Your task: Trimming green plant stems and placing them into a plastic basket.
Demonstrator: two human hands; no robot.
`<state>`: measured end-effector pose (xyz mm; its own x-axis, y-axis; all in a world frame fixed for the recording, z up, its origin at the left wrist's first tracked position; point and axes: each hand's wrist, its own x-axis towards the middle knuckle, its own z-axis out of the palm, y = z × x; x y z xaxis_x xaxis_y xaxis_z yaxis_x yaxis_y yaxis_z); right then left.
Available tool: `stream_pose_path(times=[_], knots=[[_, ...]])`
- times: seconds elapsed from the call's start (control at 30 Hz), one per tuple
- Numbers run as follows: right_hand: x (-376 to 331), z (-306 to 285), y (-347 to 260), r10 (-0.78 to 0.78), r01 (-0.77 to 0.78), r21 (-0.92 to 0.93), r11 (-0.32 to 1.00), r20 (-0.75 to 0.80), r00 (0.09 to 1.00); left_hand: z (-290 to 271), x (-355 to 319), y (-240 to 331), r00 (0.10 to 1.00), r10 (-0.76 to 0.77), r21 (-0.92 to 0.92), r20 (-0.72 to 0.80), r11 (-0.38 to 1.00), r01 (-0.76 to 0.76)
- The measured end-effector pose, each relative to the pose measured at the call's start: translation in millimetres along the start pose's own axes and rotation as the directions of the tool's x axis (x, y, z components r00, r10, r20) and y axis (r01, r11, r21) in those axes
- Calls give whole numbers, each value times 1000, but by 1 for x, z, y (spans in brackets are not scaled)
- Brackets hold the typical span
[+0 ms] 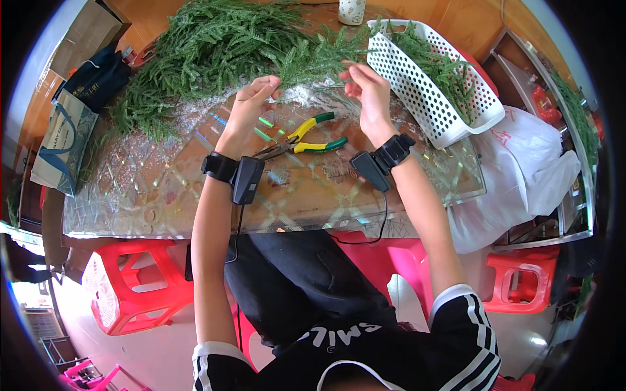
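Note:
A green artificial pine sprig (316, 57) with pale, frosted tips spans the space between my hands. My right hand (368, 91) pinches its thin stem end between thumb and fingers. My left hand (255, 98) is closed, fingertips pressed together beside the sprig's lower left end. A thin strand shows at the back of that hand, but what the fingers hold is too small to make out. Below and between my hands lie pliers (303, 138) with yellow and green handles, jaws pointing left. Behind my left hand a large heap of similar sprigs (202, 52) covers the far table.
White flakes lie scattered over the glass-topped table (176, 202). A white perforated basket (417, 98) with sprigs stands at right, beside a white plastic bag (515, 169). Paper bags (62, 146) stand at left, and a cup (351, 12) at the back. Red stools (134, 287) flank me.

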<state>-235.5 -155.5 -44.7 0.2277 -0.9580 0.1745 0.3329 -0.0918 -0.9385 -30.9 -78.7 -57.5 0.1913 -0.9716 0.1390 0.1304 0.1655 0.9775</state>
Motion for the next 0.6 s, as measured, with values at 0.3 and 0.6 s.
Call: stream_pose_path(times=[0.3, 0.6], knots=[[24, -28, -2, -78, 94, 235, 967, -77, 994, -7, 3, -3, 994, -46, 68, 98, 997, 39], [24, -31, -7, -9, 6, 415, 910, 5, 1000, -14, 2, 2, 996, -84, -136, 32, 987, 88]])
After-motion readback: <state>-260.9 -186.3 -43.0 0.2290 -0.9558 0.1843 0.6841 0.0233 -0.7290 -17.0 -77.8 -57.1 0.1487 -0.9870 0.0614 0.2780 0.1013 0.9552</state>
